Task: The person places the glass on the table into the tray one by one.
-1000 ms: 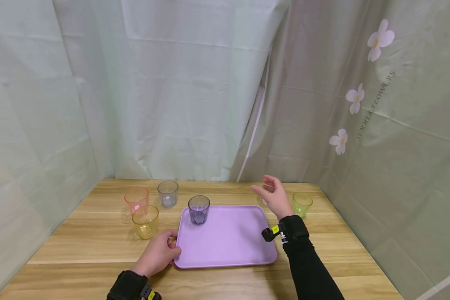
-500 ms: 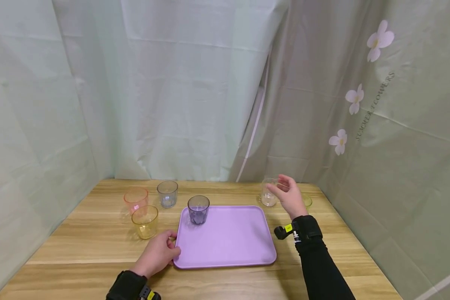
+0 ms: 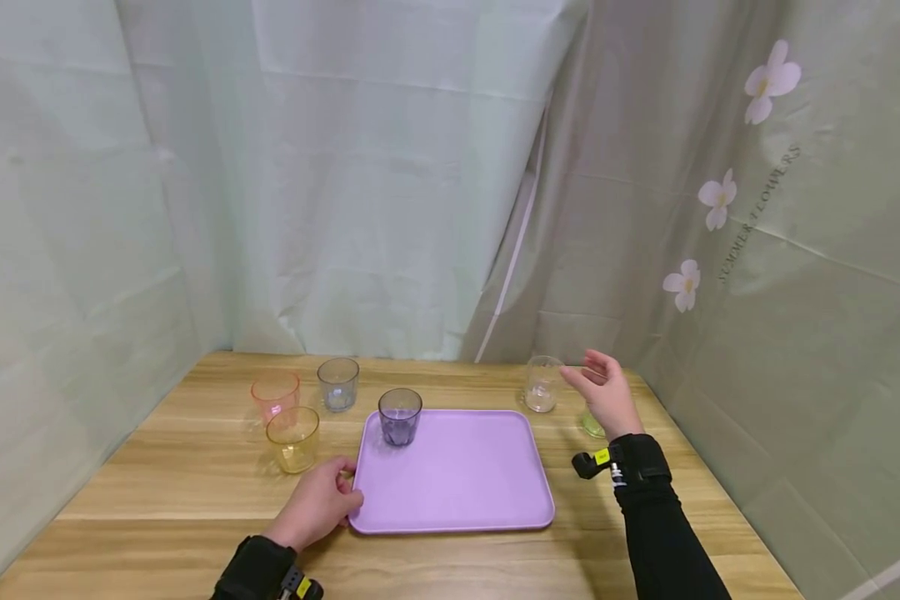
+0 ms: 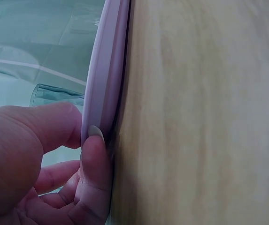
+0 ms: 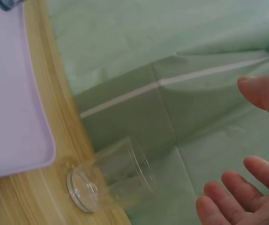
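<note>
My left hand pinches the left rim of a lilac tray; the left wrist view shows the tray edge between thumb and finger. A dark grey tumbler stands upright in the tray's back left corner. Over the table's right side, my right hand is held with thumb and fingers spread, nothing between them. It partly hides a green tumbler behind it. Left of this hand stands a clear glass tumbler, apart from the fingers in the right wrist view.
Left of the tray stand a yellow tumbler, a pink tumbler and a pale grey-blue tumbler. The wooden table is bordered by hanging pale green curtains at the back and both sides.
My right hand has moved right, from in front of the clear tumbler to in front of the green one, uncovering the clear one. The left hand stays on the tray rim.
</note>
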`<action>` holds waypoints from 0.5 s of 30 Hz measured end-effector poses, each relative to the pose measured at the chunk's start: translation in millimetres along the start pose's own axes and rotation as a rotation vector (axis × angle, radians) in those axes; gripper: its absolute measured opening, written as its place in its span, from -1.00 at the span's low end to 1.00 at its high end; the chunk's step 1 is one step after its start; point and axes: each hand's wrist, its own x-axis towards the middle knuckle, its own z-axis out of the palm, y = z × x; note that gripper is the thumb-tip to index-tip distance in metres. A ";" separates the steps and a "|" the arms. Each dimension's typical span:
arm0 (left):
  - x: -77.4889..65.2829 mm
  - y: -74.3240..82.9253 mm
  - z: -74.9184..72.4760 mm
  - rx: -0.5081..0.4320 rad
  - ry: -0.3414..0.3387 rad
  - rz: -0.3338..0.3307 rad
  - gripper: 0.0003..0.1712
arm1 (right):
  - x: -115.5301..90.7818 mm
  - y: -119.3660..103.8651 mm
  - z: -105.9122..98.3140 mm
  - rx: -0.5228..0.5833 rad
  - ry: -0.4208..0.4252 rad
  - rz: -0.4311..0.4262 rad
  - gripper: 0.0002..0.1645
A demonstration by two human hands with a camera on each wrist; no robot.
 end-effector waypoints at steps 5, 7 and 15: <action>-0.6 0.2 -0.3 -0.009 0.008 0.011 -0.41 | -0.1 1.5 -9.8 -0.008 0.021 0.006 0.01; -0.8 0.1 -0.4 -0.008 0.011 0.014 -0.40 | 0.3 1.8 -13.5 -0.016 0.028 0.009 0.01; -1.0 -1.1 -0.2 -0.013 0.018 0.025 -0.42 | -0.5 4.6 -25.0 -0.049 0.064 0.029 0.03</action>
